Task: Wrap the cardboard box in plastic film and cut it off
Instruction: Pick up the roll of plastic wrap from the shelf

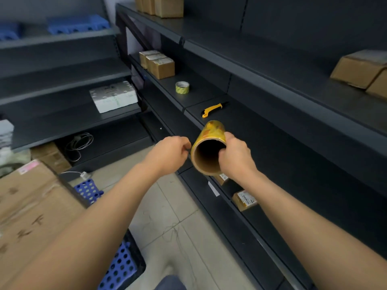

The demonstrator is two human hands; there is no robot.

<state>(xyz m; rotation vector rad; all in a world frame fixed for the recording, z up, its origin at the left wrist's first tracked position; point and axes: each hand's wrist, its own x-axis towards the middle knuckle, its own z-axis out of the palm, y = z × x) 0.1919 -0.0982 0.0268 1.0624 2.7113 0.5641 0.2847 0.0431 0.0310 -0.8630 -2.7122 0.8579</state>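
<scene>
- While reaching over the front edge of the dark shelf, grips the roll of plastic film with the right hand, fingers curled round its rim.
- Holds the roll tilted, its open cardboard core toward the camera.
- Hovers the left hand just beside the roll's rim, fingers curled, thumb against forefinger; cannot tell whether film is pinched.
- Farther along the same shelf: yellow utility knife, tape roll, three small cardboard boxes, all well apart from both hands.
- At lower left: large cardboard box beside a blue perforated crate.
</scene>
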